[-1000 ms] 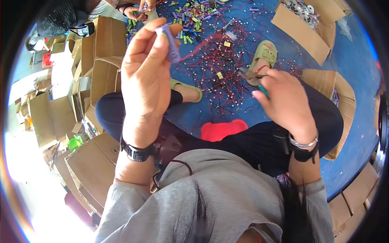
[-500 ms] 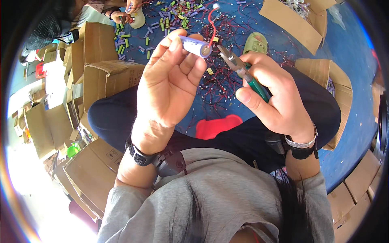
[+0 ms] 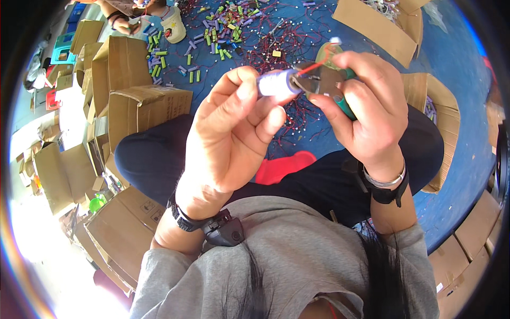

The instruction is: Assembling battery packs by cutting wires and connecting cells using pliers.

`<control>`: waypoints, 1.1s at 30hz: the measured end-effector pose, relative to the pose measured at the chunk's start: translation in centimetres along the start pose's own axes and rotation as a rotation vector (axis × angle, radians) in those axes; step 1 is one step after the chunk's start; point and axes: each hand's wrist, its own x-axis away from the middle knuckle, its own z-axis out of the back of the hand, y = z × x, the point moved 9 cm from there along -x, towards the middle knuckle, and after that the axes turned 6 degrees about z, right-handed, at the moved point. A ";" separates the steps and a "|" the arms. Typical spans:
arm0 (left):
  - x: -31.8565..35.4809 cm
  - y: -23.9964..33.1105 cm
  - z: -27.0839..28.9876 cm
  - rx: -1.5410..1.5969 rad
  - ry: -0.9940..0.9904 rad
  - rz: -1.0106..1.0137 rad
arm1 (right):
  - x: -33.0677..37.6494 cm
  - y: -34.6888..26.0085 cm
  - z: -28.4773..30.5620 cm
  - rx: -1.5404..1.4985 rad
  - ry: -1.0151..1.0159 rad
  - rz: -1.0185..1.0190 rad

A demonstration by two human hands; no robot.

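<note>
Between the thumb and fingers of my left hand (image 3: 223, 130) is a purple cylindrical battery cell (image 3: 274, 85), its end facing right. A red wire (image 3: 314, 66) with a small white connector (image 3: 335, 40) runs from that end over the pliers. My right hand (image 3: 372, 117) is closed around green-handled pliers (image 3: 327, 81). Their metal jaws meet the cell's end where the wire comes off. Whether the jaws grip the wire or the metal tab there, I cannot tell.
Many purple and green cells (image 3: 228, 29) and tangled red wires lie on the blue floor (image 3: 297, 135). Cardboard boxes (image 3: 127, 69) stand at left, another box (image 3: 380, 24) at far right. A green clog (image 3: 325, 50) is behind the pliers. Another person's hand (image 3: 126, 25) works at far left.
The pliers have come left and the cell right and down, so the jaws now reach the cell's end. The red wire, which stood upward, now leans right over the pliers.
</note>
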 end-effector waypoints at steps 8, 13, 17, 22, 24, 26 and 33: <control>1.9 2.8 -3.6 -1.396 0.071 -0.476 | 0.2 0.4 -0.9 -0.085 -0.012 -0.059; 0.3 2.9 -1.8 -1.501 0.238 -0.419 | -0.4 0.0 -0.2 0.088 0.049 -0.113; -1.0 1.4 2.1 -1.032 0.212 -0.213 | -0.3 2.7 0.9 -0.148 0.146 -0.386; 0.2 3.2 -0.8 -1.121 0.020 -0.414 | 1.0 2.8 -2.6 0.017 -0.224 -0.192; 0.7 3.6 -1.4 -1.175 0.019 -0.448 | 2.2 2.1 -4.6 0.017 -0.442 -0.160; 0.8 3.8 -1.7 -1.223 0.011 -0.480 | 1.6 2.0 -3.6 -0.106 -0.423 -0.219; 1.9 3.5 -3.6 -1.446 -0.014 -0.619 | -0.3 1.1 -1.1 -0.361 -0.264 -0.182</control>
